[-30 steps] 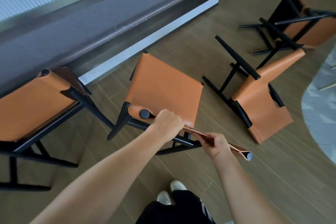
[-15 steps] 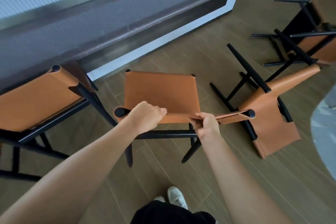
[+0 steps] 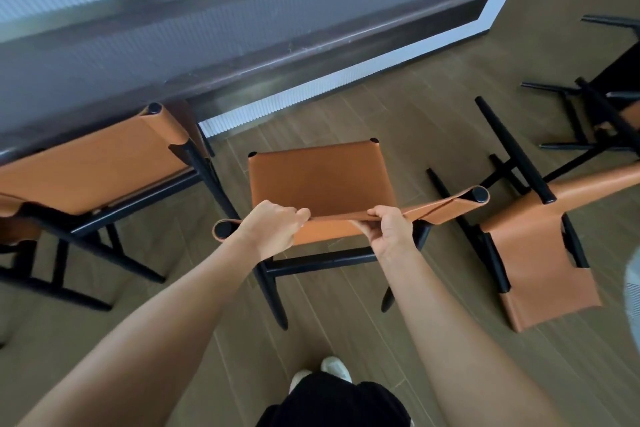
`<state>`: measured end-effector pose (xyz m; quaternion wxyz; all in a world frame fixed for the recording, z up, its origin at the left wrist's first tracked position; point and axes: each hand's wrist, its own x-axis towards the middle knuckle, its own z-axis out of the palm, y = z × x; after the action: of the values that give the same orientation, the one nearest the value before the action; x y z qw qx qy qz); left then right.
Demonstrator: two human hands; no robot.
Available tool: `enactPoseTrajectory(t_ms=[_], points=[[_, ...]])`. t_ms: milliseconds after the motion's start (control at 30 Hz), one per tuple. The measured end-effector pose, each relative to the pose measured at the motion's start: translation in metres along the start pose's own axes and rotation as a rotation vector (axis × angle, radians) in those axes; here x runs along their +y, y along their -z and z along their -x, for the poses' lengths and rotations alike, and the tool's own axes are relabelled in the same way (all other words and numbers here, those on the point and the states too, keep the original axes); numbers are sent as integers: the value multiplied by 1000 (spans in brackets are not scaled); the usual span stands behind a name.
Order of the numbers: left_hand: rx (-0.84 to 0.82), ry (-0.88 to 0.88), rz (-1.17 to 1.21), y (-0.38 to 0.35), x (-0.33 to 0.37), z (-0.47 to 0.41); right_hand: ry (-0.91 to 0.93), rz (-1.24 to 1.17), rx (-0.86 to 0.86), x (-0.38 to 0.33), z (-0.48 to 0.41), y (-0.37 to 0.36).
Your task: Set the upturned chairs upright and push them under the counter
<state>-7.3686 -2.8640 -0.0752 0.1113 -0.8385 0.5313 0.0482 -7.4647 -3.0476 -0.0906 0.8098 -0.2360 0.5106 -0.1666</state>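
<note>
Rightward, a tipped chair [image 3: 540, 253] runs off-frame; centre, left hand [image 3: 273, 230] and right hand [image 3: 391, 232] curl fingers round the backrest [image 3: 446, 208] of the upright orange chair [image 3: 322, 177].

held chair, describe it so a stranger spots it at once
Find the long grey counter along the top. Just in front of it, take the middle chair, orange on black legs. Only it has the left hand and right hand gripping its backrest.
</note>
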Motion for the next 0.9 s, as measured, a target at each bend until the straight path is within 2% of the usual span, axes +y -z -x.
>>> enactPoseTrajectory(t_ms=[267, 533, 700, 800, 900], points=[[-27, 19, 141, -17, 24, 19, -74, 104, 4, 11, 9, 26], [-55, 114, 215, -44, 59, 51, -180, 122, 10, 36, 15, 66], [-112, 177, 164, -31, 67, 52, -227, 228, -89, 29, 24, 75], [-178, 297, 225, -25, 79, 54, -254, 278, -154, 23, 29, 85], [-231, 427, 355, -23, 91, 62, -252, 319, -147, 22, 35, 93]])
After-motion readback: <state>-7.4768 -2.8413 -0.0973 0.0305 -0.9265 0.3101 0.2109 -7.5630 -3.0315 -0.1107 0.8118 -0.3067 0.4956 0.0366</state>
